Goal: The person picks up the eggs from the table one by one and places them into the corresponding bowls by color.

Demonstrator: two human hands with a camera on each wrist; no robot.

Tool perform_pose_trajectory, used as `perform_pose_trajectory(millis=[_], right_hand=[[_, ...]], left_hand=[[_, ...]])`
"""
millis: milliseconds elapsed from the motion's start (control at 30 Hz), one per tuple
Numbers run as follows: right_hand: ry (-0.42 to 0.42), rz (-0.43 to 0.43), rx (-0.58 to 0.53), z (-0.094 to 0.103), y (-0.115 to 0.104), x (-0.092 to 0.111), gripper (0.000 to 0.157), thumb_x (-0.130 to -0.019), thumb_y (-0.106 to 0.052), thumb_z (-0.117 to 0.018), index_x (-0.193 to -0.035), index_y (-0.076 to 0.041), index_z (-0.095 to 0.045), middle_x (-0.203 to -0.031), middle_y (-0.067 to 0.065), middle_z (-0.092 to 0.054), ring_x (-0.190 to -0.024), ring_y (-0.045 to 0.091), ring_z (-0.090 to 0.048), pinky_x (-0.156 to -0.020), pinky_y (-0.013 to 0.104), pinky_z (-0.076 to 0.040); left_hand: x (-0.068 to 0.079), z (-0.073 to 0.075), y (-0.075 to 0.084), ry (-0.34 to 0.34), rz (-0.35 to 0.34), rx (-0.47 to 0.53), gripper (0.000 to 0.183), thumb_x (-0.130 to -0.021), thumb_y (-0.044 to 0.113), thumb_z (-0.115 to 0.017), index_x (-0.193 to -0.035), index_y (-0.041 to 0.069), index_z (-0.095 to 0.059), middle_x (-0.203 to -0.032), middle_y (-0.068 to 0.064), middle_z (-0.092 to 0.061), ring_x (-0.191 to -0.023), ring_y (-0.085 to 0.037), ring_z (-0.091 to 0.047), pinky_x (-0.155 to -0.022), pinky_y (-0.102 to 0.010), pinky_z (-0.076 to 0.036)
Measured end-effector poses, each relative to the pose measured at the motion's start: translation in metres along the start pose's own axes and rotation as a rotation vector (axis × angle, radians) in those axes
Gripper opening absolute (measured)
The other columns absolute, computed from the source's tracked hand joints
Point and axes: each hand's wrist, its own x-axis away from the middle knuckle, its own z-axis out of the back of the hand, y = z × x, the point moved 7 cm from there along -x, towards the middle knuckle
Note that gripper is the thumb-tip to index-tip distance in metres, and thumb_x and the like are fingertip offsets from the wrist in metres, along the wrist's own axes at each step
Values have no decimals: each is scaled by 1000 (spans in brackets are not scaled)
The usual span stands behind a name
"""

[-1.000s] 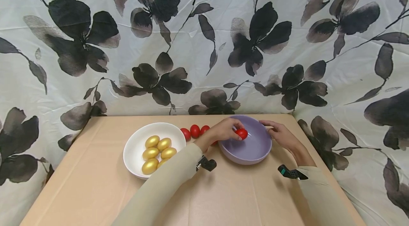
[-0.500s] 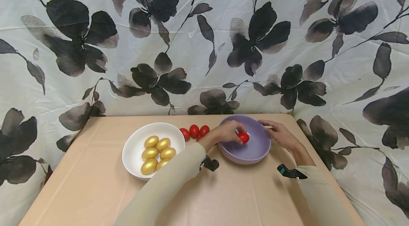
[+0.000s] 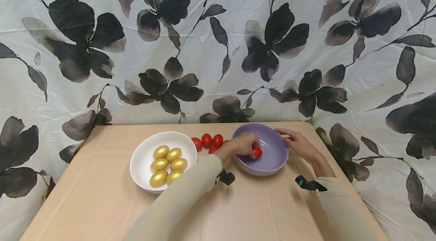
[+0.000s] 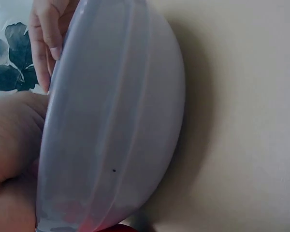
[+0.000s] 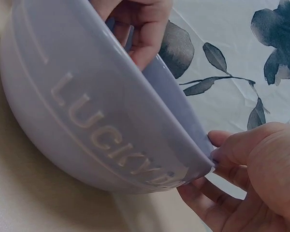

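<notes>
Right of centre, the left hand (image 3: pixel 244 145) has its fingers clasped on a glossy red egg (image 3: pixel 257 153) inside a round lavender bowl (image 3: pixel 263 170), the right hand (image 3: pixel 300 145) pinching that bowl's rim, and the light-looking, probably slippery shell wants gripping round its middle!

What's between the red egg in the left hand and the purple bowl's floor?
Nothing visible. The left hand holds the red egg inside the purple bowl; the right hand is at its rim, aside. Fingers hide part of the floor.
</notes>
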Motion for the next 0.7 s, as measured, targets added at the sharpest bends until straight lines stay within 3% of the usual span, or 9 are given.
perform_pose_trajectory(millis=[167,333,500,700], right_hand=[[3,-1,21,1,-1,0,44,-106,-4,-45,-149,-5,-49,-155,20,-44,-135,42,-48,-100,35,-53],[4,-2,29,0,-2,2,44,-106,-5,-44,-150,-5,-48,-156,20,-43,-136,43,-48,-102,41,-52],[5,2,27,0,-2,2,44,-106,-4,-44,-150,-5,-48,-155,21,-44,-135,42,-48,-99,34,-53],[2,-1,41,0,-2,1,44,-106,-4,-43,-150,-5,-48,-155,21,-44,-137,43,-46,-104,48,-50]], left_hand=[[2,0,2,2,40,-50,37,-82,7,-83,-116,7,-70,-103,-3,-68,-93,-14,-58,-87,-20,-48],[6,6,5,21,4,-33,42,-85,10,-81,-124,8,-69,-118,-7,-71,-109,-16,-63,-97,-20,-48],[12,18,2,48,-45,84,44,-88,6,-77,-131,5,-66,-130,-13,-67,-121,-26,-62,-102,-26,-50],[21,36,-11,109,-55,190,45,-91,4,-70,-134,6,-63,-134,-13,-64,-122,-24,-63,-97,-27,-55]])
